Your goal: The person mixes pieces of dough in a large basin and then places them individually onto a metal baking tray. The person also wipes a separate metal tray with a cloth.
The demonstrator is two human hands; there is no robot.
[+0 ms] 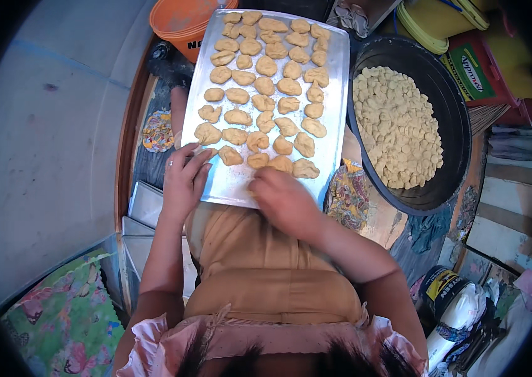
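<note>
A silver baking tray (215, 188) lies across my lap, covered in rows of flattened, yellow-brown dough pieces (238, 117). At its lower left, my left hand (184, 176) reaches over the edge, with thumb and fingers around a small dough piece (213, 151) at the end of the lowest row. The fingers partly cover that piece. My right hand (281, 198) is low over the tray's near part, just below the same row. Motion smears its fingers, so what they hold cannot be made out.
To the right stands a wide black basin (457, 141) with a heap of small pale dough lumps (398, 125). An orange bucket (181, 25) is behind the tray's far left corner. Yellow and red containers (482, 69) crowd the far right. Patterned cloths (349, 195) flank the tray.
</note>
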